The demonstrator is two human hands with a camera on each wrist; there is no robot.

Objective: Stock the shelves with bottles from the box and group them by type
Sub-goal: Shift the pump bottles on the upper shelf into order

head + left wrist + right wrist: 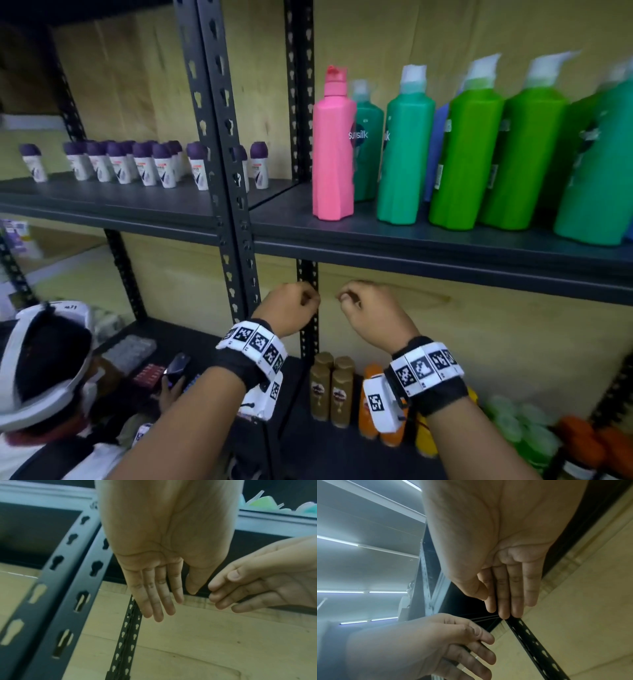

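Both my hands hang empty in front of the rack, just below the upper shelf edge [428, 255]. The left hand [291, 306] and the right hand [368, 310] are close together, fingertips nearly meeting. In the left wrist view the left hand's fingers [159, 601] are straight and relaxed; in the right wrist view the right hand's fingers [508, 595] are too. On the upper shelf stand a pink bottle [334, 150] and several tall green bottles [462, 161]. Small purple-capped roll-ons [137, 164] fill the left shelf. Gold bottles [330, 387] and orange bottles [368, 397] stand on the lower shelf. No box is in view.
A black slotted upright [222, 171] divides the two shelf bays, with a thinner post [308, 308] right behind my hands. Another person [41, 370] crouches at the lower left, holding a dark object [178, 368]. Green and orange items [534, 431] sit at the lower right.
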